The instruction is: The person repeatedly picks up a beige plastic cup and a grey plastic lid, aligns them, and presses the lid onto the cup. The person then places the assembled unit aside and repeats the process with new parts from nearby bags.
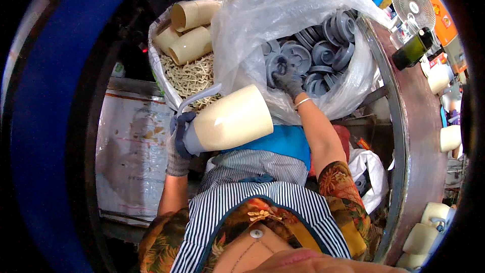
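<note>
My left hand (179, 154), in a grey glove with dark fingertips, is closed around the grey end of a cream plastic jug body (235, 120). The jug lies tilted across my lap, its wide cream end pointing right, and a thin curved grey handle (198, 95) rises from the gripped end. My right hand (290, 81), also gloved, reaches into a large clear plastic bag (247, 15). Its fingers are closed on a grey round plastic cap (276, 65), partly hiding it. Many similar grey caps (323, 53) fill the bag.
A white sack (155, 45) at the far left holds cream cylinders (191, 45) above pale plastic scraps (189, 78). Along the right runs a brown table (419, 172) with a green bottle (411, 50), a fan (413, 4) and more cream jug bodies (420, 237).
</note>
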`<action>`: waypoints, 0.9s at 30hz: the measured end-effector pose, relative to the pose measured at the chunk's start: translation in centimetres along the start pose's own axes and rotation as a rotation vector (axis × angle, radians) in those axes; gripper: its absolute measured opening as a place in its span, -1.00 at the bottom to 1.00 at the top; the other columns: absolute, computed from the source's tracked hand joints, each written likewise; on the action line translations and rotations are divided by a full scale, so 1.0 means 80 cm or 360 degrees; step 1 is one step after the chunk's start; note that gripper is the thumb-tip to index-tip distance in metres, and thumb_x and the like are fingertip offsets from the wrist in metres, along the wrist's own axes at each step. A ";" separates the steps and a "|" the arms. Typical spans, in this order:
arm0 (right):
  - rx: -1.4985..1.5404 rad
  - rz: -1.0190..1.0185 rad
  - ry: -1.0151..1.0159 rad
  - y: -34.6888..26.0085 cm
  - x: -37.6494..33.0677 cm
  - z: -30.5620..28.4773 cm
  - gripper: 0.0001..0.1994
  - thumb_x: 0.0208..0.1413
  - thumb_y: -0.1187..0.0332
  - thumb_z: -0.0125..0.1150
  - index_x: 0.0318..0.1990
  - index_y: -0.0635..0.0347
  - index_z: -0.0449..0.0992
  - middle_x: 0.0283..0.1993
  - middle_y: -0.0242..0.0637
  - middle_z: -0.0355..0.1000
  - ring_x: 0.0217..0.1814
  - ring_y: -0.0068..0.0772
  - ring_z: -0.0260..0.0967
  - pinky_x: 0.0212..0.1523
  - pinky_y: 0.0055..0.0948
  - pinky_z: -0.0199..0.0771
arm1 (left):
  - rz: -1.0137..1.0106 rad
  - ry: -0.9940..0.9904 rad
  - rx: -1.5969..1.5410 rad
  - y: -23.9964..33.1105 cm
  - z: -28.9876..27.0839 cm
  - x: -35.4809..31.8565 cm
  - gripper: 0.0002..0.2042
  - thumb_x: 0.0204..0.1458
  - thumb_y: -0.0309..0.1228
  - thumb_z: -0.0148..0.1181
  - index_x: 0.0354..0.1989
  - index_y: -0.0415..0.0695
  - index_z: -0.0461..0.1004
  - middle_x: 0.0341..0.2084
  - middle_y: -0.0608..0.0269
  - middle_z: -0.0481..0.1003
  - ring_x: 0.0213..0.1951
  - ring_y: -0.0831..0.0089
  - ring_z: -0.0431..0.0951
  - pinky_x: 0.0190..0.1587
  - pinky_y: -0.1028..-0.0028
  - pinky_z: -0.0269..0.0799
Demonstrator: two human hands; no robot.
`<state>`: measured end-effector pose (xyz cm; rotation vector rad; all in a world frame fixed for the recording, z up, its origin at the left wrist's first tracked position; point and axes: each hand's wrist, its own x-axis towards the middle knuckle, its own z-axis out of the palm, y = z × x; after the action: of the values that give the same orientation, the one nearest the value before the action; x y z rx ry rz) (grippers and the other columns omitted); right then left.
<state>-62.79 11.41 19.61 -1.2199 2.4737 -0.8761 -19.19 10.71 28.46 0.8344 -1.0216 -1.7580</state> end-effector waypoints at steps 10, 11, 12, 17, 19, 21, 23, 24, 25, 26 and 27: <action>0.0973 -0.1121 -0.0092 -0.115 -0.245 -0.140 -0.36 -0.14 0.29 0.26 0.19 0.27 0.36 0.19 -0.06 0.31 0.19 -0.14 0.32 0.16 -0.29 0.33 | -0.0497 -0.0294 -0.0716 0.036 0.014 -0.006 -0.61 0.29 -0.11 -0.10 -0.06 -0.23 0.42 -0.14 0.11 0.51 -0.09 0.29 0.52 -0.01 0.28 0.45; 0.0948 -0.1089 -0.0061 -0.122 -0.258 -0.150 -0.36 -0.16 0.25 0.27 0.18 0.24 0.38 0.17 -0.06 0.32 0.15 -0.13 0.33 0.11 -0.29 0.35 | -0.0478 -0.0354 -0.0605 0.041 0.021 -0.007 -0.61 0.29 -0.11 -0.10 -0.07 -0.23 0.42 -0.15 0.11 0.51 -0.10 0.29 0.53 -0.02 0.28 0.45; 0.0910 -0.1058 -0.0024 -0.129 -0.271 -0.162 -0.37 -0.17 0.22 0.29 0.16 0.22 0.41 0.14 -0.06 0.32 0.11 -0.12 0.35 0.06 -0.29 0.38 | -0.0452 -0.0424 -0.0502 0.044 0.027 -0.006 -0.62 0.29 -0.12 -0.10 -0.07 -0.23 0.42 -0.16 0.11 0.51 -0.10 0.29 0.54 -0.02 0.29 0.46; 0.0647 -0.1094 0.0140 -0.141 -0.311 -0.192 -0.36 -0.19 0.05 0.35 0.10 0.17 0.49 0.09 -0.09 0.31 -0.08 -0.20 0.43 -0.13 -0.33 0.46 | -0.0430 -0.0529 -0.0358 0.035 0.035 0.009 -0.62 0.28 -0.13 -0.09 -0.09 -0.24 0.44 -0.19 0.08 0.53 -0.14 0.27 0.56 -0.04 0.30 0.48; 0.0646 -0.1127 0.0161 -0.143 -0.321 -0.197 -0.37 -0.20 0.05 0.37 0.07 0.16 0.51 0.08 -0.10 0.32 -0.08 -0.19 0.42 -0.12 -0.33 0.45 | -0.0493 -0.0551 -0.0425 0.036 0.042 0.009 -0.64 0.29 -0.14 -0.09 -0.10 -0.23 0.44 -0.20 0.09 0.53 -0.15 0.28 0.56 -0.04 0.31 0.48; 0.0595 -0.1254 0.0219 -0.142 -0.326 -0.203 -0.39 -0.22 0.06 0.40 0.04 0.16 0.53 0.06 -0.09 0.32 -0.06 -0.16 0.40 -0.09 -0.31 0.44 | -0.0543 -0.0594 -0.0430 0.040 0.049 0.005 -0.65 0.29 -0.16 -0.09 -0.12 -0.22 0.44 -0.21 0.10 0.53 -0.17 0.30 0.56 -0.05 0.31 0.48; 0.0615 -0.1344 0.0184 -0.139 -0.332 -0.207 -0.39 -0.23 0.07 0.41 0.03 0.17 0.53 0.07 -0.07 0.32 -0.04 -0.14 0.39 -0.08 -0.30 0.43 | -0.0583 -0.0659 -0.0374 0.050 0.059 0.000 -0.67 0.29 -0.18 -0.09 -0.15 -0.22 0.44 -0.21 0.10 0.53 -0.18 0.31 0.56 -0.07 0.31 0.48; 0.0591 -0.1425 0.0269 -0.135 -0.334 -0.205 -0.37 -0.24 0.06 0.43 0.04 0.17 0.52 0.08 -0.02 0.31 -0.02 -0.10 0.37 -0.09 -0.28 0.43 | -0.0605 -0.0672 -0.0404 0.051 0.063 -0.003 -0.68 0.29 -0.18 -0.09 -0.16 -0.22 0.44 -0.22 0.10 0.53 -0.19 0.32 0.56 -0.07 0.31 0.49; 0.0613 -0.1450 0.0300 -0.132 -0.335 -0.203 -0.36 -0.23 0.06 0.43 0.05 0.17 0.50 0.09 0.00 0.31 0.00 -0.07 0.36 -0.06 -0.25 0.42 | -0.0627 -0.0684 -0.0436 0.053 0.067 -0.005 -0.68 0.29 -0.19 -0.09 -0.17 -0.22 0.44 -0.22 0.10 0.53 -0.20 0.33 0.56 -0.08 0.31 0.49; 0.0634 -0.1474 0.0331 -0.131 -0.336 -0.200 -0.36 -0.21 0.05 0.43 0.07 0.17 0.49 0.10 0.02 0.31 0.02 -0.04 0.35 -0.04 -0.22 0.42 | -0.0650 -0.0696 -0.0467 0.054 0.070 -0.007 -0.68 0.29 -0.19 -0.09 -0.18 -0.22 0.44 -0.22 0.10 0.53 -0.20 0.34 0.56 -0.09 0.31 0.49; 0.0649 -0.1493 0.0363 -0.128 -0.337 -0.198 -0.36 -0.19 0.05 0.43 0.08 0.17 0.48 0.10 0.04 0.31 0.04 0.00 0.34 -0.02 -0.20 0.41 | -0.0600 -0.0666 -0.0427 0.057 0.075 -0.010 -0.68 0.29 -0.19 -0.09 -0.19 -0.22 0.44 -0.23 0.09 0.53 -0.20 0.33 0.56 -0.09 0.31 0.49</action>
<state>-46.88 34.16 37.26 -2.2076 1.6167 -1.6951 -22.35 12.05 35.19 0.5196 -0.8964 -2.4019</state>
